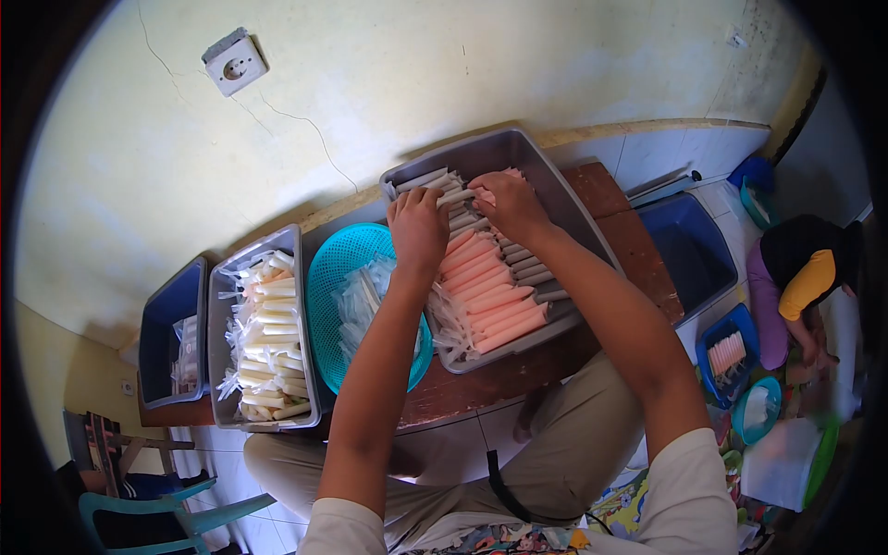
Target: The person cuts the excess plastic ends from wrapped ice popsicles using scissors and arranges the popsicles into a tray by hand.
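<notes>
A large grey tray [573, 217] holds rows of pink wrapped sticks [476, 268] and greyish-brown wrapped sticks [529, 268]. Over its far part, my left hand [419, 227] and my right hand [507, 205] are closed at the two ends of one greyish stick [455, 197]. Clear plastic wrapper ends stick out at the tray's near left. Beside the tray is a turquoise basket [319, 268] with clear plastic bags [356, 305] in it, below my left forearm.
A grey tray of cream sticks [308, 370] and a blue bin [153, 351] stand left on the brown bench [647, 250]. At right are a blue tub [717, 236], a smaller blue basin [703, 338], and a person [800, 277] bending over. A green chair [185, 523] is lower left.
</notes>
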Tool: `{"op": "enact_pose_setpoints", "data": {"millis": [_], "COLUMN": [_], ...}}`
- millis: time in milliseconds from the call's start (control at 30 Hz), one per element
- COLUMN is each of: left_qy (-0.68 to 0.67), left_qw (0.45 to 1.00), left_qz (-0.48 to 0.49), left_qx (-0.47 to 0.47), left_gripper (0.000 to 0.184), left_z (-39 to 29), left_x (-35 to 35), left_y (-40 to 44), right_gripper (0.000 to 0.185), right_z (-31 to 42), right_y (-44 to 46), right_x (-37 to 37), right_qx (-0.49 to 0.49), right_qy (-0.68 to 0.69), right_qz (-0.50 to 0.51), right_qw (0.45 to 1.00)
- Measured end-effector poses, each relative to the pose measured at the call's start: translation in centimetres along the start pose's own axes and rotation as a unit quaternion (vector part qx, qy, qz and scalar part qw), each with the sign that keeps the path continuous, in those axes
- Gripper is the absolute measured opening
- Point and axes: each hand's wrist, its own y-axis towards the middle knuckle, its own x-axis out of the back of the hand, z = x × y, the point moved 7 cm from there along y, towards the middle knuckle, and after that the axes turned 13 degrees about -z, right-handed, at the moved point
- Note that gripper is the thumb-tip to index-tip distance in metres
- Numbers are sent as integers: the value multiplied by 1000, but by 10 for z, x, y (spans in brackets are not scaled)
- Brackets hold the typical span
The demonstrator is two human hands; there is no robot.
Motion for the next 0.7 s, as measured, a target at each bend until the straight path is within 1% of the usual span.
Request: {"op": "enact_pose_setpoints", "data": {"millis": [67, 133, 200, 233, 300, 333, 400, 433, 500, 567, 700], "left_qy": [12, 22, 56, 57, 61, 62, 85, 86, 147, 162, 188], "left_qw": [1000, 1000, 997, 997, 992, 992, 988, 988, 978, 975, 970], "left_qz": [7, 13, 49, 47, 110, 109, 126, 126, 141, 134, 128], "left_qx": [3, 8, 3, 3, 25, 24, 9, 9, -55, -69, -88], "left_gripper": [24, 24, 25, 25, 27, 27, 17, 17, 16, 15, 15], "left_z": [6, 13, 16, 17, 17, 16, 15, 15, 12, 11, 6], "left_x": [-5, -11, -18, -19, -24, -23, -28, -29, -37, -39, -42], "left_y": [3, 4, 5, 7, 7, 9, 9, 8, 4, 4, 4], "right_gripper": [27, 26, 26, 25, 25, 25, 25, 25, 24, 22, 20], "right_z": [-4, -8, -14, -15, -17, -20, -22, -23, -21, -19, -15], "right_y": [0, 2, 3, 2, 0, 0, 2, 2, 2, 2, 0], "right_x": [-7, -16, -24, -28, -36, -40, -43, -45, -49, -49, -48], "right_qx": [16, 20, 23, 36, 48, 41, 34, 34, 32, 47, 54], "right_qy": [-34, -31, -30, -23, -15, -18, -21, -41, -58, -99, -115], "right_qz": [31, 37, 43, 41, 38, 45, 51, 58, 64, 51, 41], "right_qw": [999, 999, 998, 998, 998, 998, 998, 997, 996, 993, 991]}}
